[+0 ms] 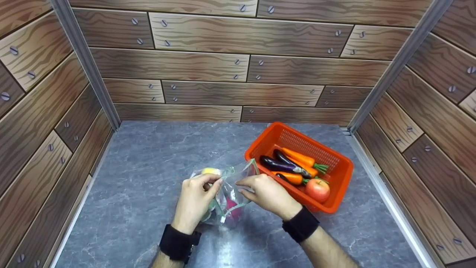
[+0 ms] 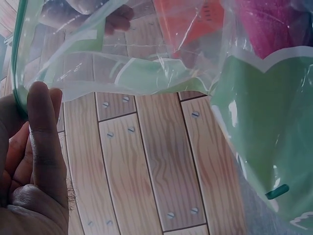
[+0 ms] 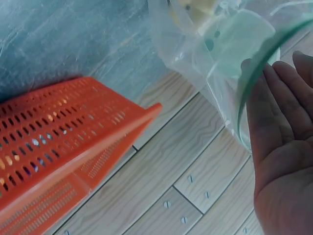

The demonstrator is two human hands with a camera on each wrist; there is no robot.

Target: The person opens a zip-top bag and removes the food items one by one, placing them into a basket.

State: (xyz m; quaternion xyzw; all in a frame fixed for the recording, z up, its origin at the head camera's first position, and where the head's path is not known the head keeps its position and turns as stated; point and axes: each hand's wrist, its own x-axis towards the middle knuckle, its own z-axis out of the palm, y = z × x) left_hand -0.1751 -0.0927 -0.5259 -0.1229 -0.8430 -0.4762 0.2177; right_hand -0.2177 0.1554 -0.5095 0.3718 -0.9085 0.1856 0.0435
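Between the hands sits a clear plastic zip bag with a green seal strip (image 1: 238,178), showing yellow and magenta shapes inside. Just right of the right hand, an orange perforated plastic basket (image 1: 336,193) holds orange carrots with green tops (image 1: 301,158), dark purple eggplants (image 1: 277,163) and a red apple (image 1: 318,190). Beneath lies a grey marbled tabletop (image 1: 148,167), ringed by brown wood-grain walls (image 1: 208,67).

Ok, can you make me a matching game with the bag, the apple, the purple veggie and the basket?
Things:
1. clear plastic zip bag
2. round red apple
3. long purple eggplant
4. orange plastic basket

Places:
A. on the grey table, right of the bag
B. pinched at its rim by both hands
C. in the basket's near corner
D. lying beside the carrots

Pairs: 1-B, 2-C, 3-D, 4-A
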